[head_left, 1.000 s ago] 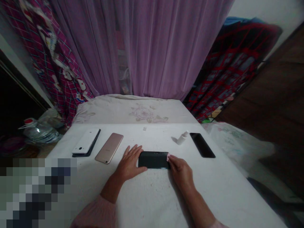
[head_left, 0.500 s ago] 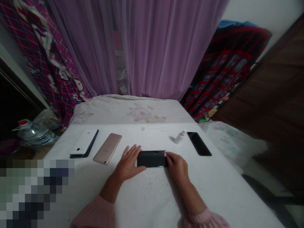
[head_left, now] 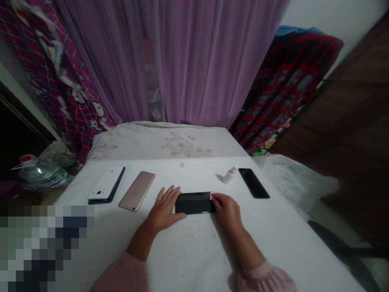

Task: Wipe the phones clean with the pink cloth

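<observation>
A black phone [head_left: 194,204] lies flat and crosswise on the white table cover. My left hand [head_left: 164,207] grips its left end, thumb along the near edge and fingers at the far side. At the phone's right end, my right hand [head_left: 226,209] is closed in a pinch on a small pink cloth [head_left: 211,196], pressed against the far right corner. Most of the cloth is hidden by the fingers. Left of my left hand lies a rose-gold phone [head_left: 137,190], back side up.
Farther left, a white phone [head_left: 107,182] rests on a dark one. Beyond my right hand stand a small white spray bottle [head_left: 229,175] and, beside it, another black phone [head_left: 254,183]. A large water bottle [head_left: 42,172] is off the table's left side; purple curtains [head_left: 194,61] hang behind.
The view has shifted very slightly. Both hands stay at the black phone, and the pink cloth remains at its far right corner.
</observation>
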The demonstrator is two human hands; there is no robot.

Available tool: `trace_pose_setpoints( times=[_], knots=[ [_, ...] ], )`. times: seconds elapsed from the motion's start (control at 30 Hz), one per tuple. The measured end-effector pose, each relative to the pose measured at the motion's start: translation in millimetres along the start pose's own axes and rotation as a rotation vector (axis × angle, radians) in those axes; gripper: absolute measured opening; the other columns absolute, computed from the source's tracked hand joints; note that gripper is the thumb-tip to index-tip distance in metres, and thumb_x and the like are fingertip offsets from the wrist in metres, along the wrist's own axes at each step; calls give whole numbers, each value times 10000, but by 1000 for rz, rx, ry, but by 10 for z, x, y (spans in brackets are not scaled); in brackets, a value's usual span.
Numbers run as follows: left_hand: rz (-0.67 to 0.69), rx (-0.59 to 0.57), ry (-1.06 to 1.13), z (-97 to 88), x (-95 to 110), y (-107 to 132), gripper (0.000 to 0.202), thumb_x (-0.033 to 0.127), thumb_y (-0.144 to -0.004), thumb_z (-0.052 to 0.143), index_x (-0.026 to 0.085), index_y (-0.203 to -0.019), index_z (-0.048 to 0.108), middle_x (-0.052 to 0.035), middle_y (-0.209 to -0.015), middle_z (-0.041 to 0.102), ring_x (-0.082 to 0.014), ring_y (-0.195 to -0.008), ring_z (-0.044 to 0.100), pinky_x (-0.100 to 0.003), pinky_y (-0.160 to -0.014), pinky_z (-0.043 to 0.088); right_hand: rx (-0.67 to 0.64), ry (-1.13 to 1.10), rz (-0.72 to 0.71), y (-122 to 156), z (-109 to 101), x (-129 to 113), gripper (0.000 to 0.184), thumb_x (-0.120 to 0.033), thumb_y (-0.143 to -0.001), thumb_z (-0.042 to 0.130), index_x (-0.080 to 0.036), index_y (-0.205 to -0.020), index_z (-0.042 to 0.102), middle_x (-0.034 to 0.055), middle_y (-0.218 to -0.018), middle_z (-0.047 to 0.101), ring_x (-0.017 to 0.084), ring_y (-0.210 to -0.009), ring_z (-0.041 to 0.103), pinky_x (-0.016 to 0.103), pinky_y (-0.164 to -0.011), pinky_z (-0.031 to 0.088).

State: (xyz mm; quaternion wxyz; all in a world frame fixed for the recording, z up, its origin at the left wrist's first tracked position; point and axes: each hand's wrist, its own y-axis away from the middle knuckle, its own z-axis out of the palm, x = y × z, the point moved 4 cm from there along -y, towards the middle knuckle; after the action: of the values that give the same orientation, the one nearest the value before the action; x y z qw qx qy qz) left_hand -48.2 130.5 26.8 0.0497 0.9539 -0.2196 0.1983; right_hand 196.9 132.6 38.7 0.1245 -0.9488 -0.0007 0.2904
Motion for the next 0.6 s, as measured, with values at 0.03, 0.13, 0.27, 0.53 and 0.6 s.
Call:
trace_pose_setpoints(
  times=[0.03, 0.13, 0.27, 0.53, 0.6],
  knots=[
    [7, 5, 1, 2, -4, 0, 706, 521, -828, 621, 207, -1412, 376, -109, -1542, 358, -275, -1457, 226, -501, -1197, 78, -35, -7, -21, -93, 11, -11, 221, -270, -843, 569, -259, -935, 769, 39, -982, 758, 228, -929, 690, 333, -822, 526],
    [20, 14, -1, 8, -11, 2, 705, 525, -829, 623, 215, -1412, 375, -103, -1542, 360, -271, -1456, 228, -502, -1198, 87, -186, -39, -174, -296, 54, -113, 208, -236, -840, 585, -252, -938, 768, 37, -968, 759, 225, -941, 676, 338, -844, 511],
    [13, 24, -9, 22, -16, -1, 708, 528, -823, 631, 205, -1404, 388, -113, -1548, 345, -274, -1456, 226, -506, -1198, 104, -360, -38, -406, -394, 190, -420, 203, -192, -843, 605, -263, -945, 766, 21, -938, 763, 209, -917, 670, 326, -853, 487],
    [8, 79, -15, 40, -22, -4, 723, 498, -802, 659, 199, -1399, 380, -119, -1536, 368, -277, -1451, 242, -517, -1197, 125, -402, -7, -512, -368, 508, -907, 197, -174, -863, 617, -238, -984, 758, 31, -961, 762, 194, -916, 663, 307, -869, 462],
    [2, 80, -19, 29, -15, -2, 693, 490, -796, 667, 191, -1367, 412, -122, -1529, 381, -277, -1449, 251, -515, -1196, 133, -386, -7, -496, -373, 465, -813, 194, -180, -859, 623, -253, -975, 760, 20, -954, 763, 196, -915, 664, 312, -870, 465]
  ],
)
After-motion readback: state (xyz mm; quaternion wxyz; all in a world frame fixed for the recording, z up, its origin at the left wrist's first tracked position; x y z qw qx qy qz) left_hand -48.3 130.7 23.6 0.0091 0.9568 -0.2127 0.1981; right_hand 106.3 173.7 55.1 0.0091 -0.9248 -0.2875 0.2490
